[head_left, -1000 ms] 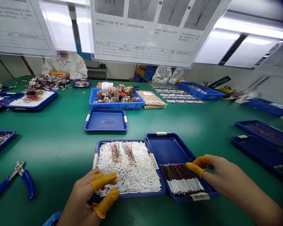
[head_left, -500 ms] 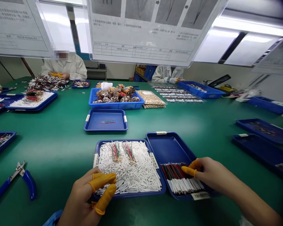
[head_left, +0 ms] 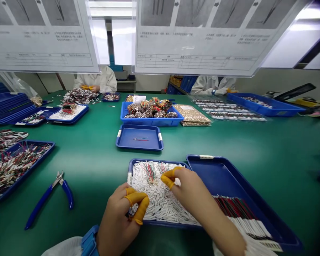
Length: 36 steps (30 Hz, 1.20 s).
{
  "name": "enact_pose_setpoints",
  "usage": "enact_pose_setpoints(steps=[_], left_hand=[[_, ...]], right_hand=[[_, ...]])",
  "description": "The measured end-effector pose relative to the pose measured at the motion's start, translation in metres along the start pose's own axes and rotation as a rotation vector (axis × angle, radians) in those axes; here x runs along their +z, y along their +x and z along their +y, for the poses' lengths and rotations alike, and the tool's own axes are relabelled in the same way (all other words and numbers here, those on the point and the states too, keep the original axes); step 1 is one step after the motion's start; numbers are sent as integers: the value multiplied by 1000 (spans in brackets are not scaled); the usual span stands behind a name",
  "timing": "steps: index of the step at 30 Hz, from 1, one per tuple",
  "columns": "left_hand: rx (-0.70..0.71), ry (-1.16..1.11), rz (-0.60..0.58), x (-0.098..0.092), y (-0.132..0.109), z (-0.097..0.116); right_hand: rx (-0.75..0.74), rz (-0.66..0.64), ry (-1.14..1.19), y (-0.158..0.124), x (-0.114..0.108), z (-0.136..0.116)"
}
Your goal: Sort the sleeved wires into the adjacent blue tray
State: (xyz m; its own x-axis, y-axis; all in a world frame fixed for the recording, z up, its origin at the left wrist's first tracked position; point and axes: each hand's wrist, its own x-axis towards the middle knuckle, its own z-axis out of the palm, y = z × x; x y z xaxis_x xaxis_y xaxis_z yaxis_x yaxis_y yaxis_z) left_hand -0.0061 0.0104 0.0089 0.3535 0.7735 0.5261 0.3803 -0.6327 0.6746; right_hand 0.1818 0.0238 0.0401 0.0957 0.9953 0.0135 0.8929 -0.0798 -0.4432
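Note:
My left hand (head_left: 122, 213), with yellow finger cots on thumb and finger, is at the near left corner of a blue tray (head_left: 173, 224) filled with short white tubes (head_left: 160, 202). Its fingertips are closed together; anything between them is hidden. My right hand (head_left: 188, 183), also in yellow finger cots, reaches over the same tray. It pinches beside the right bundle of thin red and green wires (head_left: 163, 168), partly covering it; what it grips cannot be made out. The left wire bundle (head_left: 150, 172) lies on the tubes. Under my right forearm, a second tray (head_left: 210, 174) holds a row of red-black wires with white sleeves (head_left: 237, 209).
Blue-handled cutters (head_left: 52, 195) lie open at left, near a tray of mixed wires (head_left: 18, 163). A small tray (head_left: 140, 138) with a few wires and a blue bin (head_left: 152, 121) of metal-tipped bundles stand ahead. Printed sheets (head_left: 197, 53) hang above. Two people in white sit across.
My right hand has moved left from the wire-row tray to the white-tube tray, and its fingertips have closed. My left fingers, apart before, are now together. The view has turned left.

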Motion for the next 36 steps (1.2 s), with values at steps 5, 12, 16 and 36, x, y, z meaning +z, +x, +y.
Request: enact_pose_setpoints(steps=[5,12,16,36], left_hand=[[-65,62,-61,0,0,-1],[-145,153,-110,4,-2,-3],[-166,151,-159,7,-4,-1],[-259,47,-196,9,-4,1]], right_hand=[[40,-45,-20,14,15,-18],[36,-99,207,4,7,0],[57,-127,428,-11,9,4],[269,164,512,-18,3,19]])
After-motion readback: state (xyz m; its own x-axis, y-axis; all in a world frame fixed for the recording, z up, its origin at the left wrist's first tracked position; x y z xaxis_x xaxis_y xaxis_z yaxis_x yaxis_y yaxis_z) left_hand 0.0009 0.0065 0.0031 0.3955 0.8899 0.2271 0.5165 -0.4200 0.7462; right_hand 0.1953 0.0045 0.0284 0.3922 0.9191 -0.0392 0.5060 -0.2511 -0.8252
